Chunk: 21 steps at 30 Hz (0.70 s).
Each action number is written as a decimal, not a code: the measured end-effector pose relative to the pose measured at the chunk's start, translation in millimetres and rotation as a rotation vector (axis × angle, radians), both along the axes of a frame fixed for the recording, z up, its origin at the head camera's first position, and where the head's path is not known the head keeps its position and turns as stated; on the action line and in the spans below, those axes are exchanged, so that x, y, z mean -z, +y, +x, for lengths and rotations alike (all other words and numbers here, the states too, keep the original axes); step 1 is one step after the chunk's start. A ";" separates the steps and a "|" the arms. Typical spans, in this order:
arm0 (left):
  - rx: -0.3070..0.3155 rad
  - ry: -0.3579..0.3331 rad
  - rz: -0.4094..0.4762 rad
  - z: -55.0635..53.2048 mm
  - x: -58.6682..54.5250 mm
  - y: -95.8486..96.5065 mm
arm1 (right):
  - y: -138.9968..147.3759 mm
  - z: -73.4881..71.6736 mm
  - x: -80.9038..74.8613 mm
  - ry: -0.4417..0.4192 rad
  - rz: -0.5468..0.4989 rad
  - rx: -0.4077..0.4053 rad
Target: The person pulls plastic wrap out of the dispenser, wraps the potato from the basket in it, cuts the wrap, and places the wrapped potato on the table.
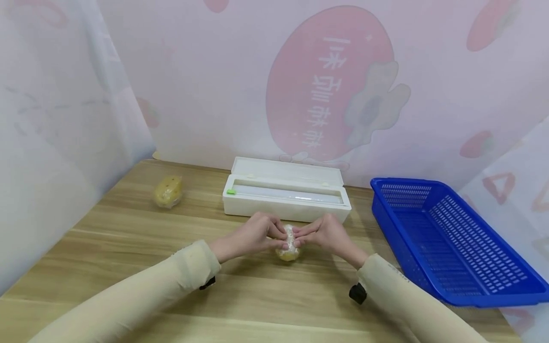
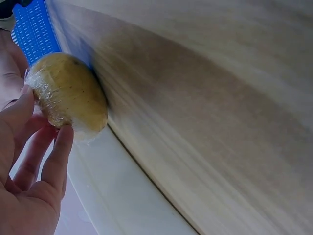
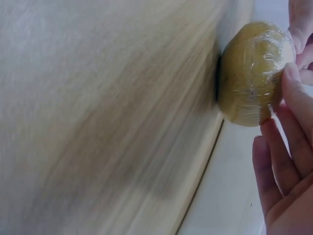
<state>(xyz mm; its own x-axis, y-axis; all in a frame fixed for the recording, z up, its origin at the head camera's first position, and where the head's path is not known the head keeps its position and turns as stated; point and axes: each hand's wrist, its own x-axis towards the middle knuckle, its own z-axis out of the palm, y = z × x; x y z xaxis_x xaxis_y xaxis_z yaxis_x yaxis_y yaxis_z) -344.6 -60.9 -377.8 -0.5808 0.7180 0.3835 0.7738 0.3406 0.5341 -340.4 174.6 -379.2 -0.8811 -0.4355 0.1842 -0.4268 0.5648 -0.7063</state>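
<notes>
A yellow-skinned potato sits on the wooden table in front of the white box, with clear plastic wrap around it and gathered on top. From the left, my left hand pinches the wrap between thumb and fingertips. My right hand does the same from the right, its fingertips close to the left ones. In the left wrist view the potato shows a bare-looking side with small dark specks. Creased, shiny film covers its side in the right wrist view.
Behind the hands stands a white box with its lid raised, a roll of film and a green slider inside. Another wrapped potato lies at the back left. A blue plastic basket stands on the right.
</notes>
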 end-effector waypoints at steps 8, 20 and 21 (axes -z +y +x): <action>0.048 -0.051 -0.015 -0.6 1.5 0.2 | -1.1 -0.6 0.4 -0.019 0.056 0.074; 0.053 0.033 -0.149 -0.7 -5.2 -3.1 | 3.2 5.8 8.2 0.051 -0.074 -0.037; 0.056 0.039 -0.144 -0.4 -5.2 -4.0 | 4.5 7.3 8.5 0.072 -0.075 -0.057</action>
<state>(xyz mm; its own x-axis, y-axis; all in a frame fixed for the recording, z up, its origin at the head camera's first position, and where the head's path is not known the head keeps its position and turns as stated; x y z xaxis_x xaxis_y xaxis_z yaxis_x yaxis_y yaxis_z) -345.0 -64.9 -372.6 -0.5252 0.7978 0.2961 0.8129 0.3675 0.4517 -333.1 179.1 -387.7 -0.8386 -0.4669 0.2806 -0.5080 0.4846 -0.7121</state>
